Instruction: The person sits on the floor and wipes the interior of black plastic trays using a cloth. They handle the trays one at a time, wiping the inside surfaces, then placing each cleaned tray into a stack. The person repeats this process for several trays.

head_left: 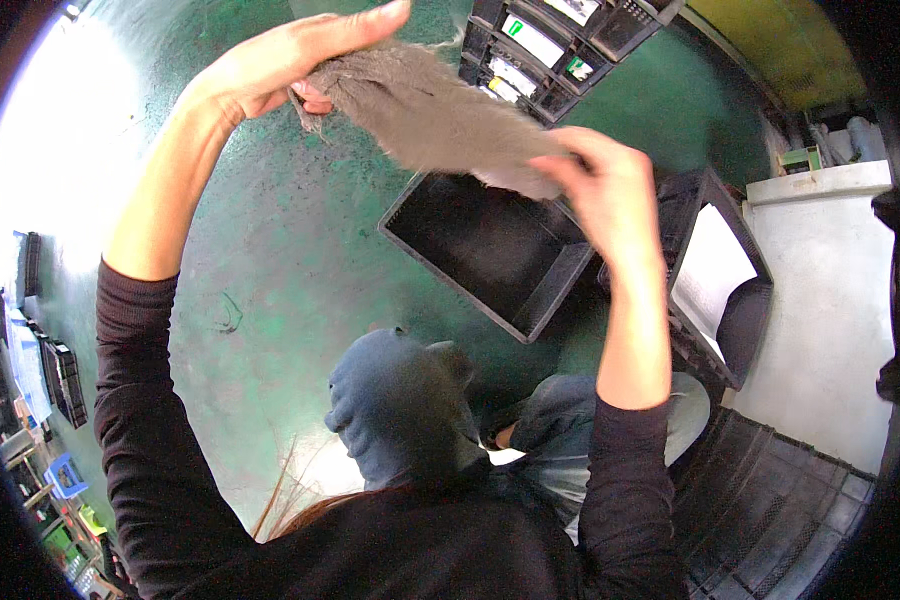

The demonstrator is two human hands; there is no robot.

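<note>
A fuzzy grey cloth (pixel 440 115) is stretched in the air between my two hands, sloping down from left to right. My left hand (pixel 270 65) has the upper end, its thumb lying straight along the top and its fingers curled under the cloth; a frayed strip hangs below them. At the other end, my right hand (pixel 615 185) pinches a corner between thumb and fingers, slightly blurred. Below the cloth, an open black crate (pixel 470 235) sits on the green floor, its far edge partly hidden by the cloth.
Right of the crate stands a black box (pixel 752 325) holding a white sheet (pixel 712 270). Stacked black crates (pixel 555 85) with labels rise at the far side. A white slab (pixel 820 290) and a ribbed black crate (pixel 770 500) lie at right. Assorted items, including a blue basket (pixel 65 477), line the far left.
</note>
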